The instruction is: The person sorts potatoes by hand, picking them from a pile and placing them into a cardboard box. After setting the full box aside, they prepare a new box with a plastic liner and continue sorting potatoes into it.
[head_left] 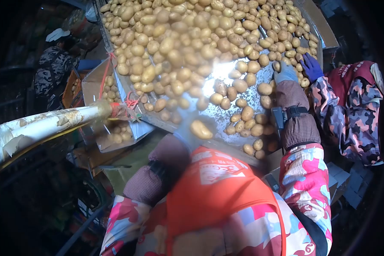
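My left hand (184,130), in a pale glove and blurred, holds a potato (201,129) above the near edge of the metal sorting table (224,81). Farther right, my right hand (286,73), in a light blue-grey glove, reaches over the table with its fingers closed around another potato (277,66). Loose potatoes (247,113) lie on the wet metal between my hands. A dense heap of potatoes (166,42) covers the far side and the left part of the table.
A co-worker's purple-gloved hand (312,67) is at the table's right edge, close to my right hand. Another person (53,64) is at the far left. A white wrapped pipe (47,126) juts in from the left, near cardboard boxes (94,81) holding potatoes.
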### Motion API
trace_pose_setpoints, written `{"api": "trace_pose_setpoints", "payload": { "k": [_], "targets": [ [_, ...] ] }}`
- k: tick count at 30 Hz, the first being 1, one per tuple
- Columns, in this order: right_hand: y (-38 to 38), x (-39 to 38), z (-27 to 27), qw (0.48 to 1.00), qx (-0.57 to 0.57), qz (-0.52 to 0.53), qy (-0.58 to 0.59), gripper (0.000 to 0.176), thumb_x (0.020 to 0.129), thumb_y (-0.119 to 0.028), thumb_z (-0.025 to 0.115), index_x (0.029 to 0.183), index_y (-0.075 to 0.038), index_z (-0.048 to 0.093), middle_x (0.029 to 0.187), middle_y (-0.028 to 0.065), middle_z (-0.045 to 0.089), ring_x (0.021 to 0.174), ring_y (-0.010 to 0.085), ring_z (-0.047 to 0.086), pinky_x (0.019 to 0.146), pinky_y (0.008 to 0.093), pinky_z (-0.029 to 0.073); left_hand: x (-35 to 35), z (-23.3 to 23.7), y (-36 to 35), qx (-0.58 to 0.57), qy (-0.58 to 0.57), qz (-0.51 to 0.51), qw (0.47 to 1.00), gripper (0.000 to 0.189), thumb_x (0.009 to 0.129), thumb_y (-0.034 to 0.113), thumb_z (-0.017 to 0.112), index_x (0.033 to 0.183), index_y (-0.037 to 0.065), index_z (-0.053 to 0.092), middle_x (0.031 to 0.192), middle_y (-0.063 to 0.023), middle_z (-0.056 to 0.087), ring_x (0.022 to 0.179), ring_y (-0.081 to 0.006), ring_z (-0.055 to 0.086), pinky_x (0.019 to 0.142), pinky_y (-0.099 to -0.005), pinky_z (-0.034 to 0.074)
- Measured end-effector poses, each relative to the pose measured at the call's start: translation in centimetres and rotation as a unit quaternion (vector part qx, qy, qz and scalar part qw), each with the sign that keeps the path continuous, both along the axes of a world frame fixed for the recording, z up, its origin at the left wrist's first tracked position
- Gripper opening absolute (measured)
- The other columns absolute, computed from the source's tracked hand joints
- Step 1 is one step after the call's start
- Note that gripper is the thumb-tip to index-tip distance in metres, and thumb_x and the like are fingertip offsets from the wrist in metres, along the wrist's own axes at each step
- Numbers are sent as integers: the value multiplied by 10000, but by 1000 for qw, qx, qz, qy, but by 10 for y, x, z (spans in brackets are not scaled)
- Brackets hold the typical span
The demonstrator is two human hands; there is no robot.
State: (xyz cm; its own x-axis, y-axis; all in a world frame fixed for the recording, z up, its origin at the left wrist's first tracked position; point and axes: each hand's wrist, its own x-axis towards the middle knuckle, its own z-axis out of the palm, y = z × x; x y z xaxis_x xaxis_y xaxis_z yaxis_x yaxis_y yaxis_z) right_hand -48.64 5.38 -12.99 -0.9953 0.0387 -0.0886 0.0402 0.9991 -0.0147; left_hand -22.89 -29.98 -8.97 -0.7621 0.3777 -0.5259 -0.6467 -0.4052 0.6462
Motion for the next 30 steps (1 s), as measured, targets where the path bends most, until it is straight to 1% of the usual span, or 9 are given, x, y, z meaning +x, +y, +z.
{"api": "trace_pose_setpoints", "payload": {
  "k": [7, 10, 12, 15, 17, 21, 23, 25, 30],
  "targets": [
    [-30, 60, 2, 861, -509, -8, -15, 511, 833, -100, 811, 1302, -9, 628, 1232, 84, 677, 1117, 164, 628, 948, 303, 529, -18, 31, 15, 83, -236, 112, 962, 488, 1041, 336, 477, 1446, 65, 509, 1327, -172, 594, 1184, -277, 585, 964, -406, 518],
    [-92, 120, 50, 827, -561, -32, -36, 528, 870, -65, 766, 1364, -21, 585, 1248, 83, 667, 1089, 162, 637, 918, 298, 542, -31, -18, 13, -17, 32, -29, 999, 553, 1007, 291, 559, 1519, 129, 429, 1332, -146, 586, 1065, -248, 622, 885, -399, 547],
    [-126, 152, 78, 703, -692, -31, -165, 619, 915, -236, 741, 1436, 11, 518, 1330, 147, 625, 1271, 253, 561, 1061, 401, 471, -38, -21, 22, 15, 68, -13, 998, 619, 965, 249, 633, 1531, 139, 410, 1300, -131, 591, 939, -219, 639, 802, -381, 560],
    [-134, 165, 93, 743, -592, 229, -212, 591, 980, -372, 639, 1455, -42, 516, 1337, 164, 617, 1335, 291, 519, 1131, 385, 401, -33, 7, 17, 82, 29, 43, 995, 692, 910, 222, 726, 1520, 113, 416, 1289, -110, 593, 934, -191, 625, 809, -356, 544],
    [-120, 148, 70, 782, -583, 107, -192, 543, 999, -396, 596, 1412, -46, 552, 1293, 165, 639, 1250, 285, 578, 1050, 395, 464, -29, 40, -1, 63, 8, 31, 998, 704, 902, 262, 746, 1503, 68, 436, 1363, -99, 575, 1216, -203, 570, 1015, -352, 493],
    [-124, 149, 43, 882, -445, -61, -144, 446, 1043, -291, 545, 1382, -4, 583, 1288, 181, 659, 1213, 260, 599, 1046, 388, 456, -6, 36, -24, 27, -44, 46, 998, 582, 861, 246, 753, 1376, 57, 558, 1156, -76, 629, 1009, -184, 613, 856, -327, 528],
    [-111, 168, -48, 919, -206, 313, 125, 511, 968, -276, 625, 1394, -3, 556, 1323, 253, 607, 1248, 393, 560, 1072, 473, 425, 16, 30, -45, 91, -79, 66, 991, 628, 857, 275, 764, 1395, 70, 514, 1126, -66, 615, 951, -167, 610, 776, -316, 527],
    [-139, 222, -41, 926, -153, 330, 99, 713, 876, -352, 686, 1479, -44, 462, 1515, 333, 377, 1377, 553, 362, 1154, 615, 283, 48, -15, -73, 149, -42, 97, 983, 663, 870, 310, 757, 1422, 77, 474, 1102, -60, 610, 894, -168, 610, 718, -317, 530],
    [-162, 254, -8, 888, -129, 426, 119, 488, 955, -233, 557, 1402, -39, 535, 1454, 305, 421, 1382, 499, 388, 1163, 599, 278, 133, 20, -158, 196, -47, 325, 924, 547, 924, 544, 671, 1264, 126, 576, 1031, -53, 658, 715, -151, 602, 574, -287, 500]
  ]
}}
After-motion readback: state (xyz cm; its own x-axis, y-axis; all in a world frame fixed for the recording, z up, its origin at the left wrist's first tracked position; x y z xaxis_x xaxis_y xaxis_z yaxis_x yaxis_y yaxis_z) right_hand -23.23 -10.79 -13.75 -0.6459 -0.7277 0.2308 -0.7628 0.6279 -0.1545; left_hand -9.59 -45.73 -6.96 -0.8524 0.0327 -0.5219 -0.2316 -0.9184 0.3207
